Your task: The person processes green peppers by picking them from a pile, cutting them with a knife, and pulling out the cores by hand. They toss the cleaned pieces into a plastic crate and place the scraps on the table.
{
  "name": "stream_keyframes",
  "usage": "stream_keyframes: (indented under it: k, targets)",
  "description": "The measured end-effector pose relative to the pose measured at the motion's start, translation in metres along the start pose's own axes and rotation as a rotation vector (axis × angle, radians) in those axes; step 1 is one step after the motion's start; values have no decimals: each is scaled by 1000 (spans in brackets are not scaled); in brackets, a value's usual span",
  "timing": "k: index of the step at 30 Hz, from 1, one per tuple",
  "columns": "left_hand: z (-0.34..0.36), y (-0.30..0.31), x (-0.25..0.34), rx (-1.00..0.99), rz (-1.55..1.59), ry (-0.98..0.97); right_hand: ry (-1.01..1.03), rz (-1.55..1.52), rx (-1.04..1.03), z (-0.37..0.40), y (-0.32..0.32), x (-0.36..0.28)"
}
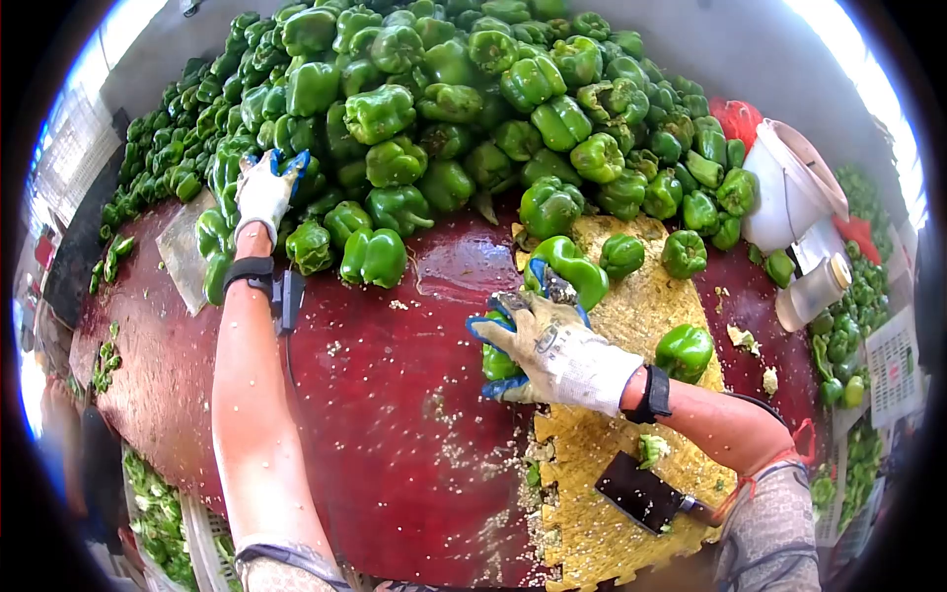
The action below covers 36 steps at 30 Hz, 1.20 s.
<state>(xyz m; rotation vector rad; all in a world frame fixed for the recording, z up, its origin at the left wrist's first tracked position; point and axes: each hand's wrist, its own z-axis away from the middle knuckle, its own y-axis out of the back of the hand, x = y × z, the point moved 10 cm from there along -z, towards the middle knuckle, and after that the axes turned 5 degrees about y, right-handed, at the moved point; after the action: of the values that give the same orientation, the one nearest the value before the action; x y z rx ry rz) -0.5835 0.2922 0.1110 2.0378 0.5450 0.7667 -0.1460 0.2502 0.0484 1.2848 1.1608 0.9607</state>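
Note:
My left hand (264, 189), in a white glove with blue fingertips, reaches into the left side of a big heap of green bell peppers (380, 113). Its fingers are stretched out against the peppers, and no pepper is visibly gripped. My right hand (552, 345), gloved the same way, is closed around a green bell pepper (497, 361) at the left edge of a yellow foam mat (631, 395). Just beyond that hand lies another bell pepper (572, 271), and one more pepper (684, 352) sits to its right. Nearer me on the mat rests a cleaver (639, 491) with a dark blade.
Seeds are scattered over the red tabletop (395, 414). A white bucket (789, 187) leans at the right, with a clear plastic jar (814, 293) below it. Pepper scraps (745, 340) lie on the table's right side. A white crate (896, 365) stands beyond the right edge.

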Motion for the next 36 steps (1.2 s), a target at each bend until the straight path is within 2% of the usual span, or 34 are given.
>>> stream_keyframes:
  k: [1, 2, 6, 9, 11, 13, 15, 17, 19, 21, 22, 23, 25, 27, 28, 29, 30, 31, 32, 33, 36]
  targets:
    - [1, 6, -3, 60, -40, 51, 3, 20, 8, 1, 2, 0]
    - [2, 11, 4, 38, -18, -45, 1, -3, 0, 2, 3, -1]
    - [-1, 2, -5, 27, 298, -154, -29, -85, -52, 0, 1, 0]
    - [18, 19, 11, 151, 4, -244, -4, -53, -11, 1, 0, -2]
    - [25, 14, 4, 1, 10, -168, -18, -36, -4, 1, 1, -4]
    - [41, -18, -26, -344, 340, 68, -35, -17, 5, 0, 2, -5]
    - [70, -54, -32, -396, 754, 85, -58, -9, -35, -1, -4, -2]
    - [113, 2, 10, -218, 444, -68, -59, -18, 10, 1, 0, -3]
    - [143, 7, 43, -504, 509, -61, -52, -31, 61, 1, 5, -7]
    - [155, -7, 57, -387, 423, -170, -70, -62, 24, 2, 6, -6]
    - [165, -17, 71, -421, 447, -187, -60, -60, 30, 4, 9, -7]
    - [171, -8, 86, -322, 334, -266, -56, -52, 37, 7, 9, -7]
    - [173, -8, 84, -401, 617, -199, -29, -50, 118, 17, 11, -9]
    - [150, -32, 53, -520, 1163, -144, -71, -84, 60, 17, 5, -6]
    - [152, -26, 17, -504, 1125, 228, -63, -77, 93, 16, 6, -6]
    - [137, -10, -7, -101, 1092, 205, -56, -70, 124, 16, 7, -7]
    - [118, -11, -24, -129, 889, 63, -57, -75, 119, 15, 7, -7]
    - [105, -19, -44, -94, 880, 138, -60, -70, 92, 15, 7, -7]
    - [82, -50, -72, -67, 783, 128, -65, -63, 67, 14, 8, -7]
    - [78, -48, -66, -41, 683, 117, -68, -66, 64, 13, 9, -7]
    - [81, -80, -55, -275, 1141, 278, -88, -42, -2, 10, 7, -6]
